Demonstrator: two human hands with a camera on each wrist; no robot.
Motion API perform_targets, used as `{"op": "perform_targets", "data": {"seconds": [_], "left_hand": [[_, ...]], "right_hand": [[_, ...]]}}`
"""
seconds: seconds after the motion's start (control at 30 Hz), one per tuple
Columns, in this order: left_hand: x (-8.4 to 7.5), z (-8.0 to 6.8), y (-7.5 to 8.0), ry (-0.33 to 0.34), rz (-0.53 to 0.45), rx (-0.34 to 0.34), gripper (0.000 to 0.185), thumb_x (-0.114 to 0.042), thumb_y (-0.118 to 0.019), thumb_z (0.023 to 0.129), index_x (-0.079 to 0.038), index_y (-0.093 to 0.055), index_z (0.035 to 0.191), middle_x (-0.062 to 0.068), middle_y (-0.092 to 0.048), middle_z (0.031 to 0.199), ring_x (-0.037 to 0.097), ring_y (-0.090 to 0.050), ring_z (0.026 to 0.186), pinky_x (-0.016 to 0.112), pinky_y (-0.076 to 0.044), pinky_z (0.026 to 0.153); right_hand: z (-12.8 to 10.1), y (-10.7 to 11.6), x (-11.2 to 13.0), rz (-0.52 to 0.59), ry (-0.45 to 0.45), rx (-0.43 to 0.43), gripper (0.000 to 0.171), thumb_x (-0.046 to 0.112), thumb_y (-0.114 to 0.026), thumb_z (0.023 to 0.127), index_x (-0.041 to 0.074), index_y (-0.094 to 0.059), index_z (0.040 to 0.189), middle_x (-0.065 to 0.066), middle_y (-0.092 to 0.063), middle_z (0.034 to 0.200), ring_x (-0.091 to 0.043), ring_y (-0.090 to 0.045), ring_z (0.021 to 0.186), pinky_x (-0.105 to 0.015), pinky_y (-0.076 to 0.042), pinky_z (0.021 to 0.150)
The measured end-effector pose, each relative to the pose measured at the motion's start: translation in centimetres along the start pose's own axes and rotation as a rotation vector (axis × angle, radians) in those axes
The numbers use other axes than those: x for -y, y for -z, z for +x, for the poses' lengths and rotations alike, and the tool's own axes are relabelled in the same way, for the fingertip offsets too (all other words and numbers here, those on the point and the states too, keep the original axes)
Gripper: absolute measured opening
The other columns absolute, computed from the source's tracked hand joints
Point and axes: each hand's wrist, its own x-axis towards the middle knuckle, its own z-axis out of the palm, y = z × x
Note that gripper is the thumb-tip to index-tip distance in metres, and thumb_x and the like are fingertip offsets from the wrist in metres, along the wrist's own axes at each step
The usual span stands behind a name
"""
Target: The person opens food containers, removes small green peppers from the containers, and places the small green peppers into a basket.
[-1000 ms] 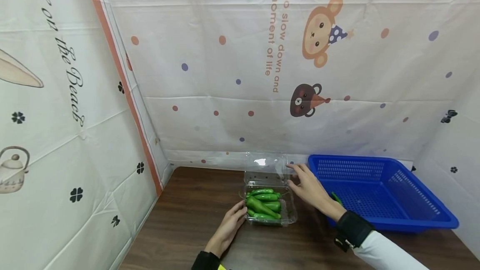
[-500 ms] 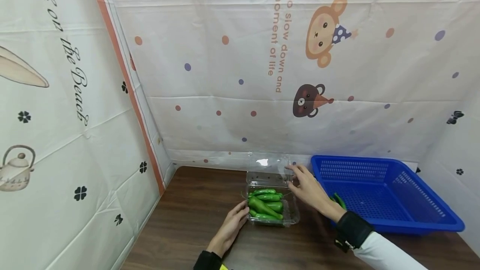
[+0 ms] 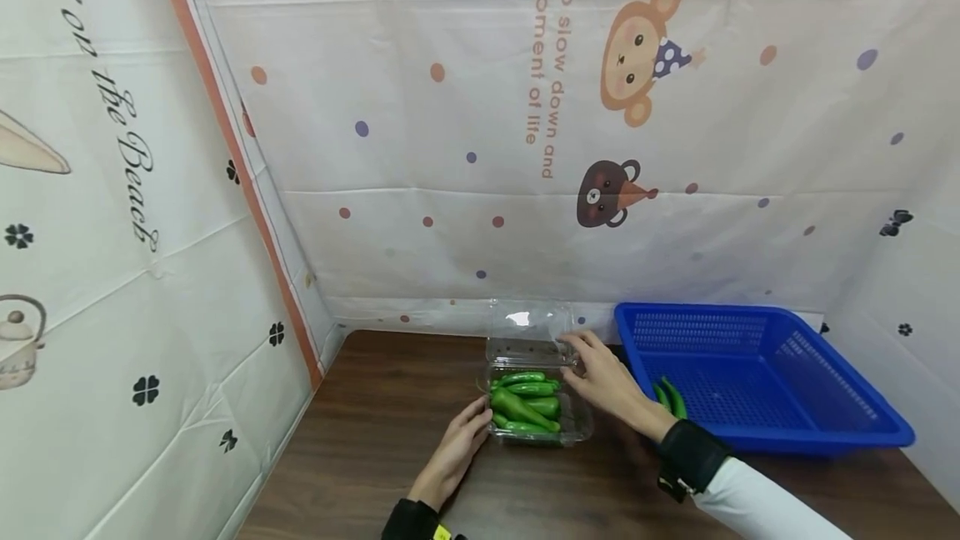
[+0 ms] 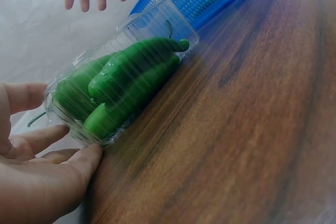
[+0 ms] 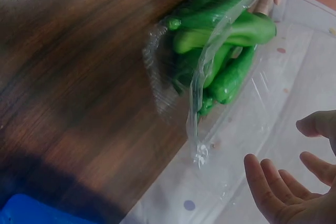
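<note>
A clear plastic clamshell box [image 3: 576, 422] stands on the table with its lid [image 3: 525, 325] raised at the back. Several green peppers [image 3: 525, 411] lie inside, piled toward its left. My left hand [image 3: 459, 444] touches the box's left end; in the left wrist view its fingertips [image 4: 58, 132] rest against the plastic wall with the fingers fairly straight. Beside the raised lid's right edge is my right hand [image 3: 603, 377]. The right wrist view shows its fingers [image 5: 257, 174] spread and apart from the box, with nothing between them.
A blue perforated plastic basket [image 3: 780, 432] sits to the right, near the back wall. Slender green peppers [image 3: 672, 397] lie at its left inside. Printed white cloth [image 3: 420, 257] hangs behind and at the left of the brown wooden table [image 3: 360, 457].
My right hand has shifted slightly left and down along the lid's edge, showing more of the peppers in the basket. The left hand stays at the box; the head view has tilted a little.
</note>
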Motion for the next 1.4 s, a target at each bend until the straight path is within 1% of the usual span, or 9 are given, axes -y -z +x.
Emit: {"op": "perform_targets", "data": {"seconds": [0.13, 0.27, 0.47, 0.67, 0.8, 0.93, 1.17, 1.3, 1.4], "left_hand": [[0.01, -0.05, 0.11, 0.002, 0.005, -0.004, 0.083, -0.04, -0.061, 0.103, 0.002, -0.02, 0.161, 0.03, -0.01, 0.168, 0.047, -0.013, 0.156, 0.055, -0.03, 0.127], [0.1, -0.06, 0.06, -0.004, 0.006, -0.007, 0.083, -0.04, -0.062, 0.103, 0.003, -0.021, 0.161, 0.03, -0.011, 0.168, 0.047, -0.015, 0.156, 0.055, -0.03, 0.127], [0.06, -0.13, -0.1, -0.04, 0.002, 0.003, 0.081, -0.038, -0.06, 0.104, 0.005, -0.022, 0.161, 0.029, -0.013, 0.168, 0.046, -0.016, 0.156, 0.055, -0.029, 0.127], [0.01, 0.01, -0.19, -0.007, -0.008, -0.004, 0.082, -0.039, -0.062, 0.103, 0.004, -0.021, 0.161, 0.029, -0.013, 0.168, 0.046, -0.014, 0.156, 0.055, -0.03, 0.127], [-0.01, 0.09, -0.2, -0.001, -0.012, -0.005, 0.083, -0.038, -0.062, 0.103, 0.004, -0.021, 0.161, 0.029, -0.012, 0.168, 0.045, -0.014, 0.156, 0.055, -0.029, 0.127], [-0.04, 0.16, -0.15, 0.002, -0.013, -0.001, 0.083, -0.038, -0.062, 0.102, 0.003, -0.021, 0.161, 0.029, -0.012, 0.169, 0.045, -0.013, 0.156, 0.055, -0.029, 0.128], [0.09, 0.1, -0.03, -0.017, -0.014, 0.003, 0.082, -0.038, -0.062, 0.103, 0.003, -0.022, 0.161, 0.028, -0.012, 0.169, 0.045, -0.014, 0.156, 0.054, -0.029, 0.128], [0.19, -0.19, 0.04, -0.046, -0.002, 0.008, 0.079, -0.037, -0.06, 0.104, 0.003, -0.022, 0.161, 0.028, -0.013, 0.169, 0.044, -0.015, 0.156, 0.055, -0.028, 0.128], [0.16, -0.2, 0.07, -0.043, 0.0, 0.007, 0.079, -0.037, -0.06, 0.104, 0.003, -0.022, 0.161, 0.028, -0.013, 0.169, 0.045, -0.015, 0.156, 0.055, -0.028, 0.128]], "right_hand": [[0.1, -0.42, 0.2, 0.009, 0.001, 0.02, 0.048, 0.007, -0.076, 0.089, 0.006, -0.063, 0.135, -0.016, -0.062, 0.124, -0.029, -0.068, 0.097, -0.024, -0.053, 0.063], [0.08, -0.52, 0.29, 0.001, 0.002, 0.024, 0.046, 0.008, -0.076, 0.089, 0.006, -0.063, 0.134, -0.016, -0.062, 0.124, -0.03, -0.068, 0.098, -0.024, -0.054, 0.063], [-0.09, -0.3, 0.19, -0.001, -0.013, 0.028, 0.047, 0.007, -0.076, 0.09, 0.008, -0.063, 0.135, -0.017, -0.061, 0.127, -0.03, -0.068, 0.1, -0.024, -0.052, 0.062], [-0.34, -0.39, 0.04, -0.001, -0.038, 0.047, 0.047, 0.008, -0.076, 0.09, 0.008, -0.063, 0.136, -0.018, -0.061, 0.126, -0.031, -0.068, 0.101, -0.024, -0.053, 0.062], [-0.36, -0.6, 0.03, 0.001, -0.044, 0.058, 0.047, 0.009, -0.076, 0.091, 0.008, -0.063, 0.136, -0.019, -0.061, 0.126, -0.028, -0.066, 0.094, -0.023, -0.048, 0.061], [-0.25, -0.66, 0.02, -0.01, -0.02, 0.042, 0.046, 0.008, -0.077, 0.09, 0.006, -0.064, 0.134, -0.019, -0.061, 0.125, -0.024, -0.061, 0.085, -0.024, -0.045, 0.06], [-0.13, -0.67, 0.11, 0.0, -0.003, 0.036, 0.046, 0.007, -0.077, 0.089, 0.005, -0.064, 0.133, -0.018, -0.061, 0.124, -0.026, -0.063, 0.088, -0.025, -0.047, 0.063], [-0.1, -0.87, 0.33, 0.005, 0.009, 0.029, 0.045, 0.006, -0.077, 0.089, 0.006, -0.065, 0.132, -0.018, -0.062, 0.124, -0.028, -0.066, 0.092, -0.028, -0.051, 0.065], [-0.09, -1.0, 0.58, 0.01, 0.015, 0.017, 0.043, 0.006, -0.077, 0.088, 0.007, -0.066, 0.13, -0.018, -0.062, 0.123, -0.03, -0.067, 0.095, -0.029, -0.054, 0.067]]}}
